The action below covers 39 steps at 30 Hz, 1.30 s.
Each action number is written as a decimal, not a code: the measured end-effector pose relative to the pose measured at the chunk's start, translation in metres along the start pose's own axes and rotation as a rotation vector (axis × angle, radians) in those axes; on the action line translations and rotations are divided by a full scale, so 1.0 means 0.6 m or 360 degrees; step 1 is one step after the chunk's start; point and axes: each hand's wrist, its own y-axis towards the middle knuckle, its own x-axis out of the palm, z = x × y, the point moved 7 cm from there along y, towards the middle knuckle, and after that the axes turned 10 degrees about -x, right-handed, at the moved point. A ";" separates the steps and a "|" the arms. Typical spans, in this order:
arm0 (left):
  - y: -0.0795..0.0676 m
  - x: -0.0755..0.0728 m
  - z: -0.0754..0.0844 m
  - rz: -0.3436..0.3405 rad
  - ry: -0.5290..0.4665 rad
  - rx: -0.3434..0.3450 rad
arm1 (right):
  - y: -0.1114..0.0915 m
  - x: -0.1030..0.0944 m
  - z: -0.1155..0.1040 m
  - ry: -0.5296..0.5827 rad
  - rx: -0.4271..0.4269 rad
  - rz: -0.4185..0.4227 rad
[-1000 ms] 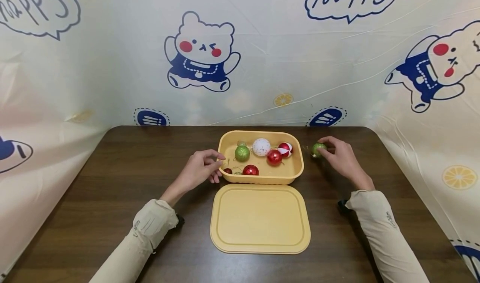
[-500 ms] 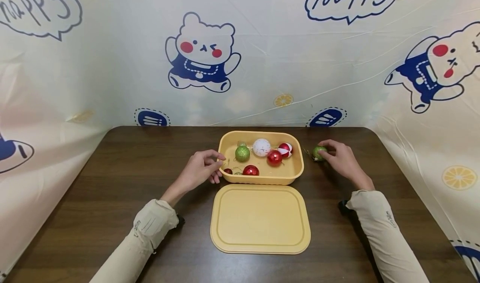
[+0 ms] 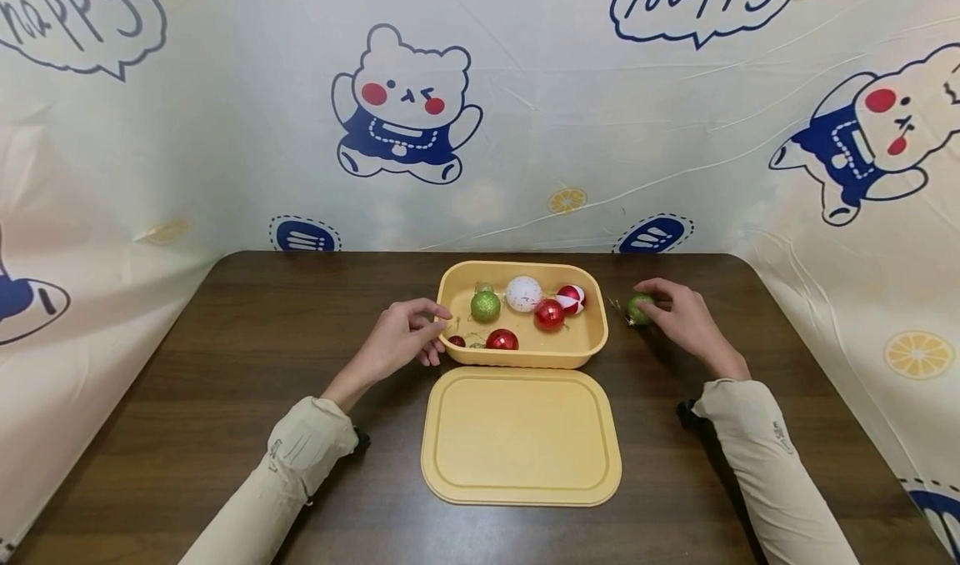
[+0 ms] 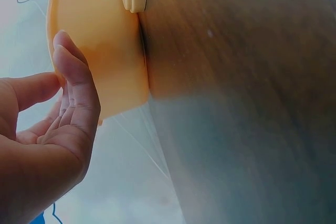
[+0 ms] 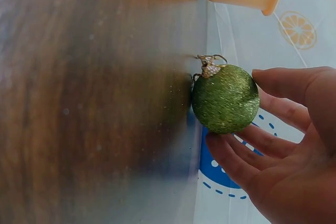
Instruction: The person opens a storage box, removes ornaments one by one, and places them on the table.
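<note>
My right hand (image 3: 690, 319) pinches a glittery green bauble (image 5: 226, 99) between thumb and fingers, just right of the yellow box (image 3: 525, 358). Its gold cap and wire loop (image 5: 210, 66) point toward the box side, and the bauble is at or just above the tabletop. On the other side, my left hand (image 3: 397, 340) holds the box's left rim, thumb and fingertips against it. Inside the box lie a green bauble (image 3: 485, 307), a white speckled one (image 3: 523, 294), a red-and-white one (image 3: 571, 299) and several red ones (image 3: 549, 315). The near wall partly hides the lowest ones.
A flat yellow lid (image 3: 521, 436) lies on the dark wooden table (image 3: 187, 407), directly in front of the box. Behind the table's far edge hangs a printed cloth (image 3: 525, 132) with bears, which continues along both sides.
The green bauble in my right hand has shifted very slightly toward me and turned a little, its cap swinging nearer. My left hand, the box and the lid stay where they were.
</note>
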 end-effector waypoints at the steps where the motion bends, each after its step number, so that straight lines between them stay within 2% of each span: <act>1: 0.000 0.000 0.001 0.0000 0.0005 -0.0001 | 0.000 -0.001 -0.001 0.0003 -0.0003 -0.0001; 2: 0.004 0.000 -0.006 -0.0002 0.0005 0.0001 | 0.000 -0.001 -0.002 0.0003 -0.0002 -0.0004; 23: 0.004 -0.002 -0.010 0.0008 0.0034 -0.0036 | 0.000 -0.009 -0.014 -0.0022 -0.0006 -0.0019; 39: 0.002 -0.001 -0.008 0.0001 0.0009 -0.0034 | 0.001 -0.022 -0.075 -0.0119 -0.0108 0.0076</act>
